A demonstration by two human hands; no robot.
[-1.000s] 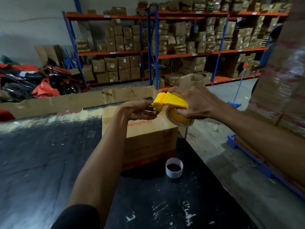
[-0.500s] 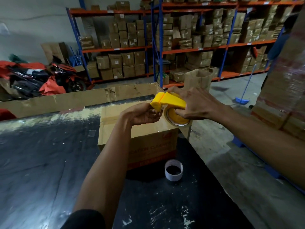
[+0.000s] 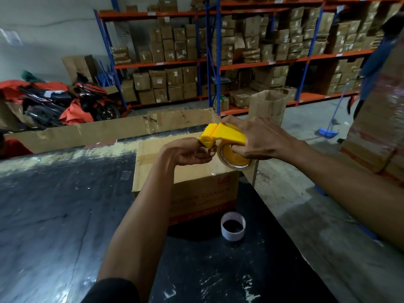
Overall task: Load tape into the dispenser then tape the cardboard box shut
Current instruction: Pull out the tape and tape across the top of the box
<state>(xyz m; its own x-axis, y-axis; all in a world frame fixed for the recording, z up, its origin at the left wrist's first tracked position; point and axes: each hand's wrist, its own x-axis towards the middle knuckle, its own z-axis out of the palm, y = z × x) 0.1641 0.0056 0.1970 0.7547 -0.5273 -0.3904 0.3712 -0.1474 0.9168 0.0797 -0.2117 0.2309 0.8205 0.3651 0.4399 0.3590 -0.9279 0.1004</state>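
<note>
A yellow tape dispenser [image 3: 223, 134] with a tape roll [image 3: 235, 157] in it hovers just above the right part of the cardboard box [image 3: 196, 191]. My right hand [image 3: 260, 138] grips the dispenser's handle from the right. My left hand [image 3: 189, 150] is curled under the dispenser's front end, its fingertips pinched at the tape's loose end; the tape itself is hard to make out. The box lies on the black table [image 3: 54, 215] with its flaps down. An empty white tape core [image 3: 233, 226] stands on the table in front of the box.
A long flattened cardboard sheet [image 3: 87, 132] lines the table's far edge. Beyond it are blue-and-orange shelves [image 3: 218, 62] full of boxes and a parked motorbike [image 3: 91, 97]. A wrapped stack of boxes [image 3: 380, 127] rises at the right, beside a blue broom [image 3: 328, 132].
The view has shifted slightly; both hands and the dispenser stay over the box, with the left hand's fingers pressed closer under the dispenser's front.
</note>
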